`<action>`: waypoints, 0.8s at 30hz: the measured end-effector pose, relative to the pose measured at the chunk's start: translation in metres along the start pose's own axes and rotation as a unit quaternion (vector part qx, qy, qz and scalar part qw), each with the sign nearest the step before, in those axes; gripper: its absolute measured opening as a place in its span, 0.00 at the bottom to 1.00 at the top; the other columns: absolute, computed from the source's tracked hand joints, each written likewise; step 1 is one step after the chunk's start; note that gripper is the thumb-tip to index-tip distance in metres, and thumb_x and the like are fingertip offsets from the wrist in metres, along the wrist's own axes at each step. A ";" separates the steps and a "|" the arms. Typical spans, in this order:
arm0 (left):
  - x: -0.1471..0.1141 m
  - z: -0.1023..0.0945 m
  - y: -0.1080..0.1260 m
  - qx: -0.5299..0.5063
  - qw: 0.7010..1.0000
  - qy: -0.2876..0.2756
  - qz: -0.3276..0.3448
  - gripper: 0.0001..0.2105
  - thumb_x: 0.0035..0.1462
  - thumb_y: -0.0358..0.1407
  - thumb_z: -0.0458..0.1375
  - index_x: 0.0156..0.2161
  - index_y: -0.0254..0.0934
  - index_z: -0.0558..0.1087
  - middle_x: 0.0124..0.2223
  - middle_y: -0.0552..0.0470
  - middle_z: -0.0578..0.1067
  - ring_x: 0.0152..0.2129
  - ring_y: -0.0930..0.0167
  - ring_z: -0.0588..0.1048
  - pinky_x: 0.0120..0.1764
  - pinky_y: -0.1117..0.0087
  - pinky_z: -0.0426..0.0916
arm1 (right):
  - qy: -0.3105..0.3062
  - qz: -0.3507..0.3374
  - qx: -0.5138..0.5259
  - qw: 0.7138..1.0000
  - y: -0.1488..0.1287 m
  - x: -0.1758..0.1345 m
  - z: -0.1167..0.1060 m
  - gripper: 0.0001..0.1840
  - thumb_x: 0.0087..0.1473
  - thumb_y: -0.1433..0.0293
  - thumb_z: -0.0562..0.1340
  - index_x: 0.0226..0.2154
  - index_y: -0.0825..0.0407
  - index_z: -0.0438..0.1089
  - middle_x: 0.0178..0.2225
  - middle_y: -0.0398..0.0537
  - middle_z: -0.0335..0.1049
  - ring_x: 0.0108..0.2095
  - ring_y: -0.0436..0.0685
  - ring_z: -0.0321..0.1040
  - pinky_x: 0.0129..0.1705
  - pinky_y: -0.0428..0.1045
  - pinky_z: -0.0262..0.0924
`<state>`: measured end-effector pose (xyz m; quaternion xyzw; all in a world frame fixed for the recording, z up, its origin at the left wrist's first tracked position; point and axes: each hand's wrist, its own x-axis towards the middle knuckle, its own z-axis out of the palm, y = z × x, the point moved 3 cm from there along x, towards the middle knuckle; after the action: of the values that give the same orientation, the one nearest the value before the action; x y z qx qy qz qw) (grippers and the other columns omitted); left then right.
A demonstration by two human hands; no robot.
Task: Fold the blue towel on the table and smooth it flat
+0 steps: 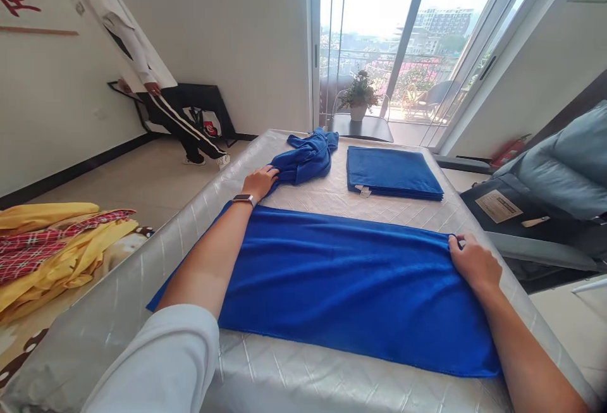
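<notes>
A blue towel [351,274] lies spread lengthwise across the bed, with soft creases running over it. At its far right corner my right hand [477,263] is closed, pinching the edge between thumb and fingers. My left hand [260,183] reaches past the towel's far left side, its fingers closed on the near end of a crumpled blue cloth [306,159]. To the right of that cloth rests a flat stack of folded blue towels [393,172] with a white label at its near edge.
The plastic-covered mattress [284,362] bears all the blue cloths. Yellow and red plaid fabric [61,248] lies at the left. A person [137,52] stands by the far left wall. A potted plant [359,98] stands before the glass door. A grey armchair [540,210] is at the right.
</notes>
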<state>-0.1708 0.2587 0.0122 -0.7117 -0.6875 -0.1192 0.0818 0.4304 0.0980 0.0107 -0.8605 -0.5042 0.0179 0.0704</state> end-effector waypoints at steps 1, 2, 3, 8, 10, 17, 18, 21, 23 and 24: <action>0.004 0.000 -0.003 0.007 1.000 0.017 0.005 0.18 0.70 0.38 0.49 0.60 0.46 0.75 0.67 0.46 0.70 0.60 0.56 0.71 0.60 0.54 0.65 | -0.001 0.000 -0.001 1.000 0.000 0.000 0.000 0.32 0.67 0.50 0.48 0.58 0.49 0.73 0.46 0.66 0.79 0.49 0.77 0.76 0.48 0.65 0.69; 0.009 0.001 -0.006 0.011 0.999 0.032 0.011 0.18 0.69 0.36 0.49 0.58 0.44 0.76 0.66 0.44 0.71 0.60 0.55 0.70 0.61 0.52 0.63 | -0.001 -0.001 -0.002 1.000 0.001 0.000 0.000 0.32 0.67 0.49 0.47 0.58 0.49 0.73 0.46 0.65 0.79 0.49 0.77 0.76 0.48 0.65 0.69; 0.013 0.001 -0.009 0.014 0.999 0.044 0.017 0.18 0.69 0.35 0.49 0.56 0.42 0.77 0.64 0.42 0.72 0.60 0.55 0.70 0.62 0.50 0.61 | -0.001 -0.001 -0.004 1.000 0.001 0.000 0.000 0.32 0.67 0.49 0.47 0.58 0.48 0.73 0.46 0.65 0.79 0.49 0.77 0.76 0.48 0.65 0.69; 0.016 -0.007 -0.024 0.000 0.998 0.068 0.013 0.18 0.66 0.33 0.49 0.55 0.42 0.77 0.62 0.42 0.75 0.62 0.56 0.68 0.66 0.47 0.53 | -0.013 0.017 -0.026 0.999 0.000 -0.001 -0.002 0.34 0.66 0.47 0.45 0.58 0.46 0.72 0.45 0.64 0.79 0.49 0.76 0.76 0.48 0.64 0.70; 0.002 -0.014 -0.030 -0.020 0.995 0.093 -0.004 0.19 0.67 0.34 0.49 0.56 0.40 0.77 0.63 0.42 0.73 0.63 0.56 0.66 0.66 0.48 0.54 | -0.021 0.026 -0.031 0.999 -0.001 -0.001 -0.004 0.35 0.66 0.46 0.44 0.58 0.46 0.72 0.46 0.65 0.78 0.51 0.77 0.76 0.48 0.64 0.69; -0.095 -0.028 -0.057 -0.084 0.995 0.019 0.041 0.20 0.68 0.43 0.48 0.52 0.38 0.78 0.56 0.43 0.75 0.54 0.58 0.72 0.62 0.56 0.63 | -0.069 0.006 -0.015 0.997 0.003 0.009 -0.006 0.33 0.65 0.47 0.49 0.61 0.49 0.68 0.55 0.66 0.76 0.57 0.78 0.71 0.54 0.63 0.66; -0.106 -0.028 -0.061 -0.092 0.995 0.003 0.040 0.20 0.68 0.44 0.48 0.52 0.38 0.78 0.55 0.44 0.76 0.54 0.59 0.72 0.62 0.57 0.63 | -0.071 0.003 -0.013 0.997 0.004 0.010 -0.005 0.33 0.65 0.48 0.50 0.61 0.49 0.68 0.55 0.65 0.76 0.57 0.78 0.71 0.54 0.63 0.65; -0.124 -0.029 -0.069 -0.117 0.993 -0.004 0.009 0.19 0.68 0.45 0.50 0.50 0.36 0.78 0.53 0.43 0.77 0.53 0.60 0.73 0.61 0.59 0.64 | -0.052 0.011 -0.008 0.999 0.007 0.011 -0.005 0.31 0.65 0.49 0.51 0.59 0.48 0.70 0.54 0.65 0.76 0.57 0.77 0.71 0.51 0.62 0.66; -0.124 -0.030 -0.069 -0.120 0.993 0.000 -0.017 0.17 0.67 0.43 0.51 0.47 0.35 0.78 0.52 0.41 0.77 0.52 0.60 0.73 0.60 0.59 0.65 | -0.038 0.018 -0.005 0.999 0.006 0.010 -0.005 0.31 0.65 0.49 0.52 0.59 0.48 0.71 0.53 0.67 0.76 0.56 0.77 0.72 0.49 0.62 0.66; -0.122 -0.030 -0.067 -0.115 0.993 0.000 -0.031 0.16 0.67 0.42 0.52 0.46 0.35 0.78 0.52 0.40 0.77 0.52 0.59 0.74 0.59 0.59 0.65 | -0.034 0.019 -0.003 0.999 0.006 0.009 -0.005 0.31 0.65 0.49 0.51 0.59 0.48 0.72 0.53 0.67 0.76 0.56 0.77 0.72 0.49 0.62 0.66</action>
<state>-0.2427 0.1360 0.0029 -0.6945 -0.6912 -0.1999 -0.0043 0.4404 0.1027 0.0152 -0.8690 -0.4899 0.0469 0.0503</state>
